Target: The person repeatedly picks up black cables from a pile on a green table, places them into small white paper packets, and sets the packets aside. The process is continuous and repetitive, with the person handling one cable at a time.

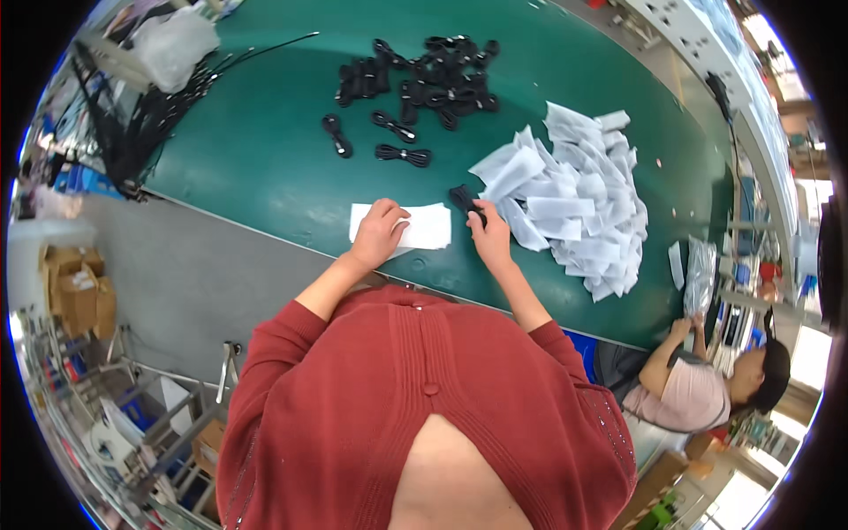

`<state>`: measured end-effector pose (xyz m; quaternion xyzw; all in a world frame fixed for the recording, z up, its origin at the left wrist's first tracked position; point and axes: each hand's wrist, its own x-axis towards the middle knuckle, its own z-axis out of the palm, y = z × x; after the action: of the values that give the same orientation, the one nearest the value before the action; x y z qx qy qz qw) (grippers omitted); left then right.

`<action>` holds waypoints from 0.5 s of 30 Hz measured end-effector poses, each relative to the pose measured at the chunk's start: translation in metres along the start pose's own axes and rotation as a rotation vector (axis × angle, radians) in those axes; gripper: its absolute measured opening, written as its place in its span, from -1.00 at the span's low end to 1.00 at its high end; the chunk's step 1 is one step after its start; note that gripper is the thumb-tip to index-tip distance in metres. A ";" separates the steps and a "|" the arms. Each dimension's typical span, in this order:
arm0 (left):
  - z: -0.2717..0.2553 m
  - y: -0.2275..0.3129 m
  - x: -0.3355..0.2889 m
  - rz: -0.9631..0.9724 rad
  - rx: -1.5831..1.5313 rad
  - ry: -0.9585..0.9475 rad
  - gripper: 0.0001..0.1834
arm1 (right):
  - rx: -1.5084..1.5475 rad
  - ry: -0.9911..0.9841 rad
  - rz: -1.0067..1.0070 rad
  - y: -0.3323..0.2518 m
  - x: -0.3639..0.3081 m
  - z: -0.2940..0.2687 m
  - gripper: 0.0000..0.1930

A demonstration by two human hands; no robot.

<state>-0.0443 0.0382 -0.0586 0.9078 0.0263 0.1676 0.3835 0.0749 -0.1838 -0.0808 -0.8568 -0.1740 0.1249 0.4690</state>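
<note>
In front of me on the green table lies a small stack of flat white bags (430,227). My left hand (380,231) rests on the stack's left part, fingers curled and thumb bent in at the top bag. Just right of the stack, my right hand (490,234) pinches a coiled black cable (462,197) between thumb and fingers. That cable sits close to the edge of a big heap of whitish translucent bags (574,190). Beyond my hands are three separate coiled cables, one of them a black coil (404,156), and behind them a pile of coiled black cables (449,84).
Long loose black cables (132,124) hang over the table's left end, beside a crumpled clear plastic bag (177,46). At the right, a co-worker (693,380) in a dark cap handles a clear plastic package (700,274). Cardboard boxes (79,291) stand on the floor at left.
</note>
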 end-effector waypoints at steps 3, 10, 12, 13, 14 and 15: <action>0.016 0.004 0.002 0.058 -0.054 -0.123 -0.83 | -0.107 0.038 -0.010 0.009 -0.016 -0.003 -0.75; 0.040 0.007 0.012 0.059 0.003 -0.206 -0.78 | -0.060 0.109 -0.031 0.001 -0.031 0.001 -0.76; 0.043 0.003 0.011 0.051 0.006 -0.223 -0.81 | -0.047 0.157 -0.117 -0.003 -0.034 0.003 -0.75; 0.044 0.001 0.010 0.047 0.007 -0.231 -0.82 | -0.041 0.181 -0.160 -0.006 -0.036 0.003 -0.75; 0.046 -0.002 0.010 0.054 0.007 -0.215 -0.84 | -0.041 0.173 -0.168 -0.011 -0.039 0.003 -0.75; 0.048 -0.004 0.011 0.063 0.006 -0.198 -0.85 | -0.041 0.164 -0.178 -0.019 -0.041 0.001 -0.74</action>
<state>-0.0183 0.0097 -0.0897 0.9214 -0.0398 0.0888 0.3761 0.0342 -0.1906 -0.0626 -0.8548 -0.2129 0.0085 0.4732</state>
